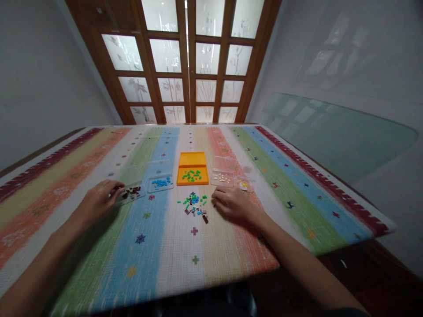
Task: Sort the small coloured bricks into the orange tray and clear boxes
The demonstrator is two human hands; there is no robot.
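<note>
At the left rim of a clear box (140,193) holding small dark brown bricks (132,191) is my left hand (106,193). Its thumb and fingers are pinched together over the box's edge; whatever lies between them is too small to name. My right hand (234,203) rests on the cloth, palm down, with its fingers curled in and their tips hidden. Just left of it lies a loose pile of mixed small bricks (193,200), mainly green, blue and dark. A larger brown brick (205,219) is at the pile's near edge.
An open orange box (192,159) with green bricks (191,176) stands beyond the pile. Left of it, a clear box holds blue bricks (161,182). To the right, clear boxes hold cream bricks (222,178) and yellow pieces (243,184). A striped cloth (165,255) covers the table.
</note>
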